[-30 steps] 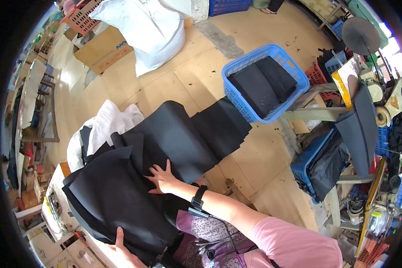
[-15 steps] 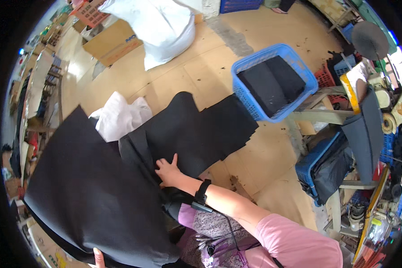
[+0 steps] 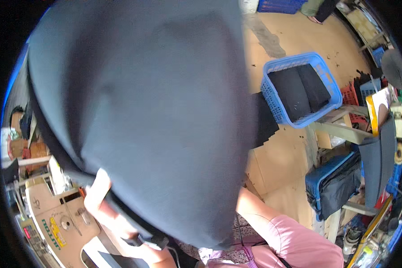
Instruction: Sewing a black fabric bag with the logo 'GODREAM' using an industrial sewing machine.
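A large, smooth black fabric sheet (image 3: 165, 120) is raised close in front of me and fills the middle of the view. At its lower left edge, my left hand (image 3: 98, 196) is closed on it, with the thumb lying over the front face. My right forearm (image 3: 258, 210) goes behind the sheet, so my right hand and its fingers are hidden. Past the sheet's right side, the end of a pile of black fabric pieces (image 3: 265, 123) shows, its edges stepped. It lies beside a blue plastic basket (image 3: 272, 96) that holds more folded black pieces (image 3: 295, 91).
A beige sewing machine (image 3: 53, 210) stands at the lower left. To the right, a dark-filled blue crate (image 3: 315, 190) and hanging dark grey pieces (image 3: 377, 156) sit by a wooden frame (image 3: 344, 131). A person's foot (image 3: 315, 18) shows at the far top right.
My left hand has lifted the black sheet up and to the right, and it now covers most of the pile, the white bags and my right hand. The sewing machine has come into view.
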`<act>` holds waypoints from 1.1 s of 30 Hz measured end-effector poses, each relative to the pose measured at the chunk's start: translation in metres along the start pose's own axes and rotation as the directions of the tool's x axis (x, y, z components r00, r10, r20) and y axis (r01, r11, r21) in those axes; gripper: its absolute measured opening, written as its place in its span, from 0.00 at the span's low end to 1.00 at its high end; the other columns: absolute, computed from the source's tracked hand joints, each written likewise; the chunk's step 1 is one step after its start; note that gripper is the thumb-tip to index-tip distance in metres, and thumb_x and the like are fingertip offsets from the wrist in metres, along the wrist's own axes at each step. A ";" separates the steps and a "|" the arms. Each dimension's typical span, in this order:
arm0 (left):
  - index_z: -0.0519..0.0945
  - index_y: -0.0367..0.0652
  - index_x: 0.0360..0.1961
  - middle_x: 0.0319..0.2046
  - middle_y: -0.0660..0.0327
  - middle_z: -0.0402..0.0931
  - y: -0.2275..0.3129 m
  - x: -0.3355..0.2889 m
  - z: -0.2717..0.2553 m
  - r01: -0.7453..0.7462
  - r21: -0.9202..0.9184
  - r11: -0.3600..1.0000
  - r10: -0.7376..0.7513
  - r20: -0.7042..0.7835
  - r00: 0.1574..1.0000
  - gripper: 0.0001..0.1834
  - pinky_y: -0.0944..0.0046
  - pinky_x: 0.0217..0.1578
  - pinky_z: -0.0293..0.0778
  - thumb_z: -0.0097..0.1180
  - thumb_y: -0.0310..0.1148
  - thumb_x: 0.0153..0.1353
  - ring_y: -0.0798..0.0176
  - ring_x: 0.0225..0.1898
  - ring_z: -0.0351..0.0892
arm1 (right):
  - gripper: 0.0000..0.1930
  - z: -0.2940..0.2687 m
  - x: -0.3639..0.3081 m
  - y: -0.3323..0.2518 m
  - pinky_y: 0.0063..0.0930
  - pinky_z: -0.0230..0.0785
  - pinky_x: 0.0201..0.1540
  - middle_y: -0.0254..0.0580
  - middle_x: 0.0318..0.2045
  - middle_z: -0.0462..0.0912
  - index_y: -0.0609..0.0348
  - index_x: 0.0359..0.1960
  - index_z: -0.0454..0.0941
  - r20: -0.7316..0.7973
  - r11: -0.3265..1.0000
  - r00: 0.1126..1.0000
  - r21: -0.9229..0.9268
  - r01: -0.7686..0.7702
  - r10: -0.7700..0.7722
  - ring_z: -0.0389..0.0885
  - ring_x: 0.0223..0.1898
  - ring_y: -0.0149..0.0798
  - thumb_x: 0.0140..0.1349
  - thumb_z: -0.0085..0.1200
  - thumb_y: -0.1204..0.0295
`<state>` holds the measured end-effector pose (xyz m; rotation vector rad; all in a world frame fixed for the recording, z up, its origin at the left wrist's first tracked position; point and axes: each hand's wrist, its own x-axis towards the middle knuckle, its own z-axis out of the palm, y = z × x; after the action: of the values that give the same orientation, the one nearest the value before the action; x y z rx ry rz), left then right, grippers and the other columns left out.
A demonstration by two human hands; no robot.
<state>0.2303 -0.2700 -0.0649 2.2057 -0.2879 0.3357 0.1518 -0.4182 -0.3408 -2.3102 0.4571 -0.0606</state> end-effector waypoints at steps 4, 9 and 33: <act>0.83 0.42 0.39 0.40 0.54 0.79 0.040 0.074 0.105 0.014 -0.564 0.826 0.231 0.360 0.904 0.17 0.57 0.57 0.69 0.48 0.43 0.67 0.60 0.47 0.77 | 0.30 -0.022 -0.049 0.022 0.73 0.45 0.62 0.47 0.60 0.65 0.57 0.61 0.69 0.036 0.993 0.999 0.115 -0.026 0.022 0.60 0.63 0.51 0.61 0.54 0.54; 0.71 0.31 0.54 0.45 0.51 0.79 -0.054 0.090 0.194 0.784 -0.229 0.578 -0.307 0.829 0.468 0.32 0.58 0.49 0.75 0.71 0.27 0.48 0.54 0.44 0.79 | 0.30 -0.024 0.054 -0.024 0.65 0.48 0.64 0.48 0.59 0.67 0.57 0.62 0.67 0.046 0.959 0.996 0.272 -0.081 0.071 0.62 0.62 0.50 0.63 0.52 0.54; 0.58 0.41 0.67 0.59 0.41 0.68 -0.175 0.040 0.232 0.061 0.333 0.941 -0.190 0.370 0.909 0.51 0.49 0.58 0.69 0.75 0.32 0.42 0.40 0.59 0.70 | 0.15 -0.050 -0.079 0.069 0.36 0.75 0.44 0.51 0.39 0.86 0.60 0.45 0.82 0.318 0.810 0.893 0.397 -0.430 0.319 0.86 0.40 0.46 0.65 0.55 0.62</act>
<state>0.3560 -0.3524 -0.3170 2.5890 -0.3246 -0.1601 0.0481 -0.4694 -0.3468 -1.6972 0.6902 0.2756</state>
